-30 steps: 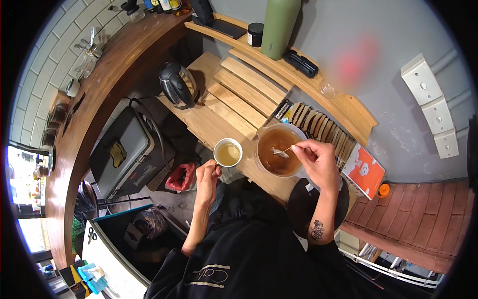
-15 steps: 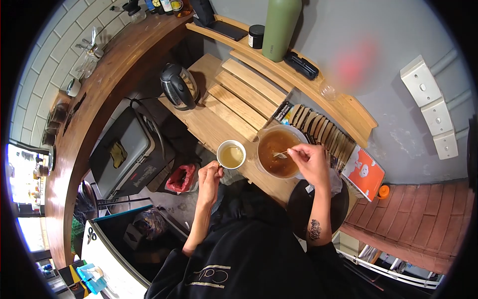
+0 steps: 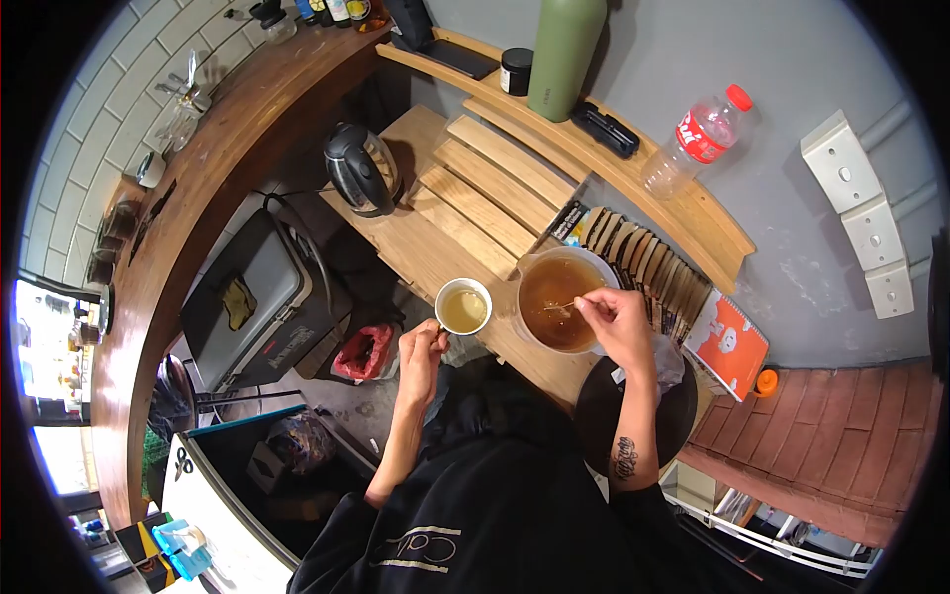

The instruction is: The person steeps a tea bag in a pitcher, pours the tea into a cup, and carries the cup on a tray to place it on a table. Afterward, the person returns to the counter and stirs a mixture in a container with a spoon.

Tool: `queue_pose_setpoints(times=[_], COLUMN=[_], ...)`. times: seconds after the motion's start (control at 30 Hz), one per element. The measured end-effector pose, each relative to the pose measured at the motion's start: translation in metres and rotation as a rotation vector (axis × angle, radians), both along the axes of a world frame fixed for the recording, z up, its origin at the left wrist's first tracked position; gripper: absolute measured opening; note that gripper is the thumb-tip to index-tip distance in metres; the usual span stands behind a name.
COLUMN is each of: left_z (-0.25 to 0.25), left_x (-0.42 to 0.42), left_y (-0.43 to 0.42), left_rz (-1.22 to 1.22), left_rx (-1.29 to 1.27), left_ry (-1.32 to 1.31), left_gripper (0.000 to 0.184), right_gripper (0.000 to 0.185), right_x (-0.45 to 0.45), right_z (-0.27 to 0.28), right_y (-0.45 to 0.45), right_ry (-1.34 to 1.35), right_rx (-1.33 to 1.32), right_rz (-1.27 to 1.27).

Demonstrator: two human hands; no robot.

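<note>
The right hand (image 3: 621,322) pinches something thin (image 3: 564,305) over the tub (image 3: 518,315). Just left, the left hand (image 3: 421,358) grips a cup (image 3: 464,307) (upright, luckily).

The cup (image 3: 438,309) in the left hand (image 3: 421,348) looks glossy and smooth, like glazed ceramic. Under the right hand (image 3: 620,327), the jug (image 3: 521,315) seems smooth, translucent plastic. Beyond the left hand, the slats (image 3: 510,173) are smooth, matt wood and the kettle (image 3: 358,170) is glossy, dark plastic. Beyond the right hand, the bottle (image 3: 700,144) is clear, shiny plastic; the sleeve (image 3: 638,507) behind that hand is matt cloth
</note>
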State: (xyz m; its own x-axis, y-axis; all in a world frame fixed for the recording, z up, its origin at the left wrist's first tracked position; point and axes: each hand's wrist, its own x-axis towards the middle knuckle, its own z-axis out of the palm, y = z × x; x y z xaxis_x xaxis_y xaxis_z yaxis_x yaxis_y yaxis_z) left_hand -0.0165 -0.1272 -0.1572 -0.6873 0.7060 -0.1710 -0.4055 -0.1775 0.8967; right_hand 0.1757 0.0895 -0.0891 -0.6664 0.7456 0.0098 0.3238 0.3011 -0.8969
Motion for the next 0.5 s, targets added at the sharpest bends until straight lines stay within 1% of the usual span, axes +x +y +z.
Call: queue_pose_setpoints(times=[0.1,0.13,0.23,0.3,0.37,0.4,0.47,0.5], left_z=[0.002,-0.002,-0.003,-0.006,-0.005,-0.007,-0.012,-0.011], left_x=[0.001,-0.001,-0.002,-0.003,-0.003,-0.004,-0.004,-0.004], left_y=[-0.001,-0.001,-0.003,-0.004,-0.005,-0.005,-0.007,-0.007], left_rz=[0.014,0.01,0.015,0.002,-0.015,-0.013,-0.026,-0.032], left_rx=[-0.016,0.004,-0.03,-0.02,-0.031,-0.033,0.02,0.018], left_ry=[-0.01,-0.01,-0.046,-0.048,-0.028,-0.031,-0.026,-0.028], left_gripper=[0.03,0.029,0.028,0.028,0.023,0.023,0.023,0.023], right_gripper=[0.015,0.011,0.014,0.014,0.013,0.013,0.013,0.013], right_x=[-0.004,-0.004,-0.003,-0.002,-0.003,-0.005,-0.004,-0.006], right_z=[0.045,0.051,0.053,0.023,-0.003,0.001,0.016,0.034], right_y=[-0.006,-0.008,-0.009,-0.004,-0.005,-0.005,-0.005,-0.008], right_ry=[0.039,0.113,0.106,0.075,0.046,0.042,0.059,0.074], right_rx=[0.02,0.047,0.029,0.017,-0.077,-0.079,0.002,0.031], right_rz=[-0.033,-0.046,-0.066,-0.033,-0.036,-0.034,-0.016,-0.046])
